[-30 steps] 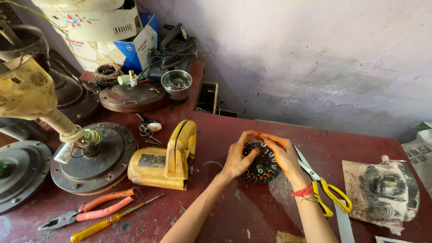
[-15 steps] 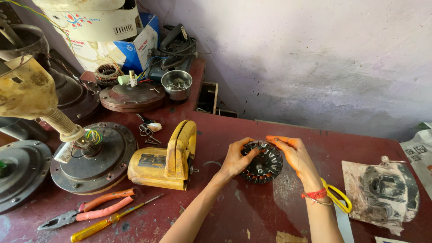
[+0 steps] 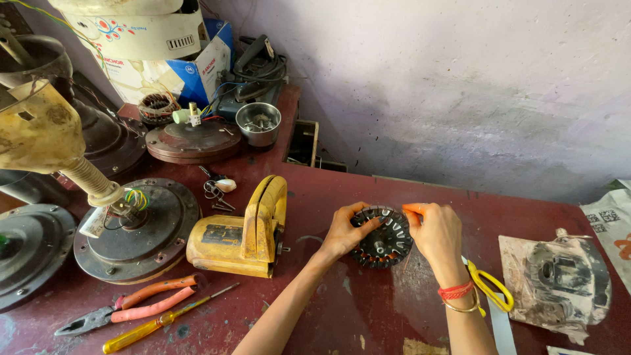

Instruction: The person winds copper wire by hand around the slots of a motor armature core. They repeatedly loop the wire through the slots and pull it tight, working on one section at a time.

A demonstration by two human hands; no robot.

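Looking down, I see the red tabletop (image 3: 368, 197) with a yellow tool (image 3: 240, 233) and, to its right, the round black motor core (image 3: 383, 236). My left hand (image 3: 342, 233) and right hand (image 3: 437, 230) each grip its rim — it could roll off if one grip slips.

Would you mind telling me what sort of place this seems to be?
Probably a small repair workshop for fan motors. Both hands, left hand and right hand, hold a round black slotted motor core over a worn red workbench, with orange-handled pliers and a dismantled round grey metal fan housing nearby.
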